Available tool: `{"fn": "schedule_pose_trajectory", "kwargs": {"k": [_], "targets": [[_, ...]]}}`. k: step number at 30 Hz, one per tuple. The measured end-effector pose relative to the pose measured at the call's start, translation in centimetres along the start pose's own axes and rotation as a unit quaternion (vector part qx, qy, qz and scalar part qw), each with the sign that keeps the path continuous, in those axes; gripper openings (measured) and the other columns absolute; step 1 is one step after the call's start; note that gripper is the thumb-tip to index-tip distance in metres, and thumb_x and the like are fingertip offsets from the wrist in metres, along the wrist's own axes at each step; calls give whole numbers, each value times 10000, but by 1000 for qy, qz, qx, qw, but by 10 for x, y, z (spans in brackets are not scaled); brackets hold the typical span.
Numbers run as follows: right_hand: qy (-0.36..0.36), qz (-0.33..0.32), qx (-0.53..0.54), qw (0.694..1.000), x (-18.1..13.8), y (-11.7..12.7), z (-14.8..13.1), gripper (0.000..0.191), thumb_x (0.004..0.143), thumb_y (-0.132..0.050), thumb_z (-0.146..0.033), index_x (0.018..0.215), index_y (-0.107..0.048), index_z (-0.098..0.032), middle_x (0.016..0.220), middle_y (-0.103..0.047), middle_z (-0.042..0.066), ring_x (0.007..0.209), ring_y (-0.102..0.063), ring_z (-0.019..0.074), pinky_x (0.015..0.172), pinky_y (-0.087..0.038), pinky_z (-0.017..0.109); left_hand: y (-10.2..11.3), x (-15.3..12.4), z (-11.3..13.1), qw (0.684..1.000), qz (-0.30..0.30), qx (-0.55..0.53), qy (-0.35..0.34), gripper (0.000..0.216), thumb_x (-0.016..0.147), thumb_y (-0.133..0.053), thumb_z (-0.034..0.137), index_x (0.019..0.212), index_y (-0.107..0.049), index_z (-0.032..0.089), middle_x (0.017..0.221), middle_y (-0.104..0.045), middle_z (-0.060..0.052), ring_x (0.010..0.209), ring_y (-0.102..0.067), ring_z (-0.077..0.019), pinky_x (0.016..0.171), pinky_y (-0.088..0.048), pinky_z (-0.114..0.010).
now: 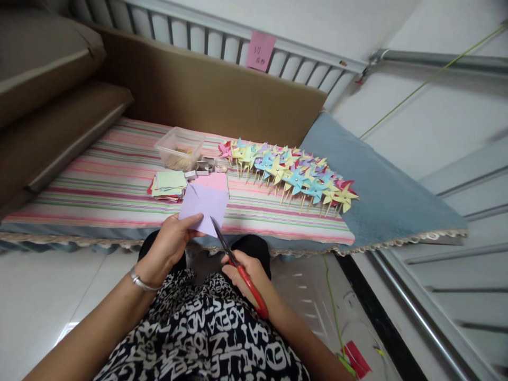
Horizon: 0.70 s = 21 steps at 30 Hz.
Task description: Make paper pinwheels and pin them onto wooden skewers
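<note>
A square sheet of purple paper is pinched at its near edge by my left hand, thumb on top. My right hand is closed around the red handles of a pair of scissors. The dark blades point up and left, and their tips are at the paper's near right part. A slit shows near the sheet's far left corner. Just beyond lie a pink paper sheet and a stack of coloured paper squares with light green on top.
Many finished paper pinwheels on sticks cover the right of the striped cloth. A clear plastic box with thin sticks and several small containers stand behind the paper. A brown board rises at the back.
</note>
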State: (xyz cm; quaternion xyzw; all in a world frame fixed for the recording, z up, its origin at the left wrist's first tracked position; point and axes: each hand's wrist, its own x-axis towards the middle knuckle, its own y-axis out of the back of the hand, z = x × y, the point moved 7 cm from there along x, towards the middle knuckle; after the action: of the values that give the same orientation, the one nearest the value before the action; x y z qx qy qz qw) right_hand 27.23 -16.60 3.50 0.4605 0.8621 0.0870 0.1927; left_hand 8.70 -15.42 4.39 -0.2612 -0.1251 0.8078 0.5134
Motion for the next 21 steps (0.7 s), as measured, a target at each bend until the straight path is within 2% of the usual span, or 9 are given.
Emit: {"fn": "schedule_pose_trajectory", "kwargs": {"k": [21], "targets": [[13, 8, -8, 1000, 1, 1, -6, 98, 774, -606, -278, 801, -615, -184, 662, -552, -28, 597, -464, 111, 592, -370, 231, 4, 2, -2, 1000, 2, -5, 16, 205, 596, -780, 154, 774, -689, 107, 694, -710, -49, 558, -633, -157, 484, -545, -240]]}}
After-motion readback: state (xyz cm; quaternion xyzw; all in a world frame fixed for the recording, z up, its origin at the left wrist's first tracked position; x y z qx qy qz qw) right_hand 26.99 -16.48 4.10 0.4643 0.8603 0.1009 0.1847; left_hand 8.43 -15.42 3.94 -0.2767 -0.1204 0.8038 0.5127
